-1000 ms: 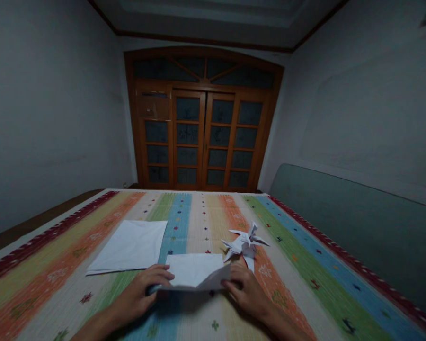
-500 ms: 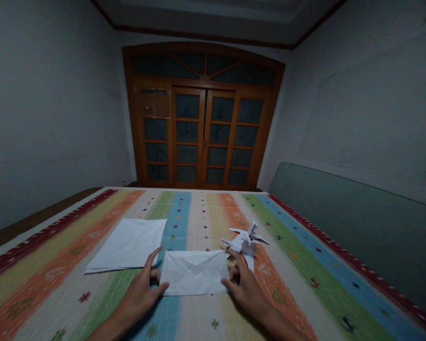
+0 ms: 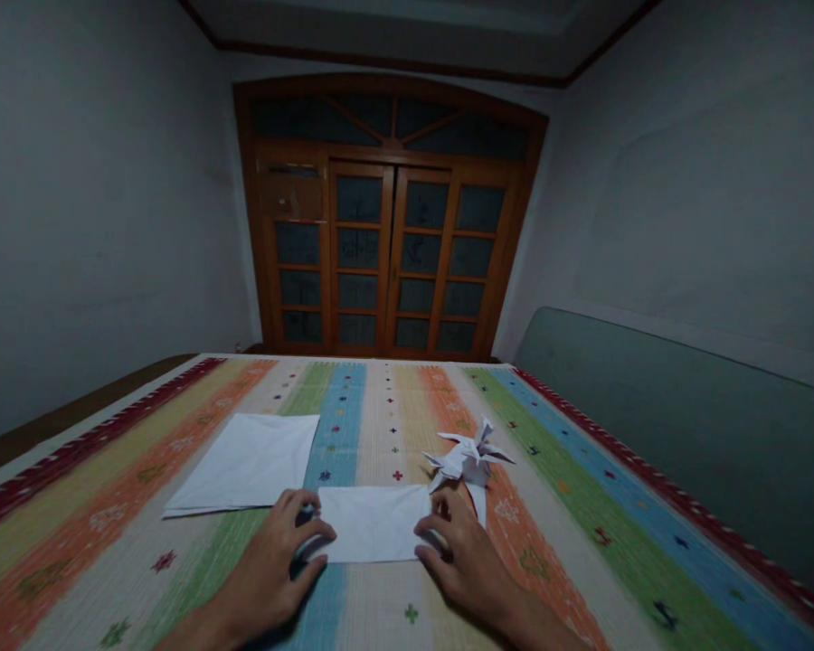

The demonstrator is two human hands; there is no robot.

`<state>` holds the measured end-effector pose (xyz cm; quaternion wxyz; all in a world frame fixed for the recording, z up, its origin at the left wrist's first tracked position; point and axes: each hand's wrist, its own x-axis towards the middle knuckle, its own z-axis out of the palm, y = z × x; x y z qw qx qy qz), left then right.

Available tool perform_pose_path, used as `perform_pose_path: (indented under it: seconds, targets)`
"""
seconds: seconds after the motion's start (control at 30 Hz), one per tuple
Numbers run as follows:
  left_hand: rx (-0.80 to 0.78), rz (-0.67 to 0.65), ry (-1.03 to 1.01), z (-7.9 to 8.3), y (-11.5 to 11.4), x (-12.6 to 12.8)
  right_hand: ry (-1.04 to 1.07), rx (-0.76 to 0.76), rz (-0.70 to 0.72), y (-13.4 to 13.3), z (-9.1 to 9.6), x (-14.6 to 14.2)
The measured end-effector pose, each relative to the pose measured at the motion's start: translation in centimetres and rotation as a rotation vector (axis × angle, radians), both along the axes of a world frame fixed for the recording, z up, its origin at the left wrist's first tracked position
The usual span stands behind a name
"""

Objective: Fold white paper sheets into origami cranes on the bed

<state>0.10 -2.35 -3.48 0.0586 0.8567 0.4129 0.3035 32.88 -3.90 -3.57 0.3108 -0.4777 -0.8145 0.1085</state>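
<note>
A white folded paper rectangle (image 3: 374, 533) lies on the striped cloth in front of me. My left hand (image 3: 275, 565) pinches its left edge with curled fingers. At the paper's right edge my right hand (image 3: 459, 556) grips with curled fingers too. A finished white origami figure (image 3: 468, 459) with pointed wings sits just beyond my right hand, close to its fingertips. A stack of flat white sheets (image 3: 248, 463) lies to the left, past my left hand.
The multicoloured striped cloth (image 3: 570, 506) covers the whole surface. A green padded panel (image 3: 678, 434) runs along the right wall. Wooden double doors (image 3: 386, 262) with glass panes stand at the far end. The room is dim.
A second ago the paper was lifted in a half fold; it was then laid open flat, and now it lies as a narrower rectangle with both hands curled at its ends.
</note>
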Motion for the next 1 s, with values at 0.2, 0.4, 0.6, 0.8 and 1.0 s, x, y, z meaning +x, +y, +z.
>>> perform_pose_path:
  seconds: [0.2, 0.4, 0.6, 0.8, 1.0]
  targets:
    - [-0.06, -0.121, 0.057, -0.4, 0.3, -0.9, -0.079, -0.023, 0.089, -0.3, 0.2, 0.2]
    - [-0.039, -0.141, 0.09, -0.3, 0.8, -1.0, -0.111, -0.041, 0.076, -0.3, 0.2, 0.3]
    - [0.054, -0.185, 0.047, 0.5, 0.7, -0.3, -0.107, -0.03, 0.159, -0.4, 0.7, 0.2]
    - [0.139, -0.229, -0.037, 1.4, 0.3, 0.4, -0.103, -0.071, 0.246, -0.9, 1.5, 0.0]
    - [0.183, -0.194, -0.127, 0.5, 0.2, 1.0, -0.083, -0.061, 0.262, -1.1, 1.8, -0.1]
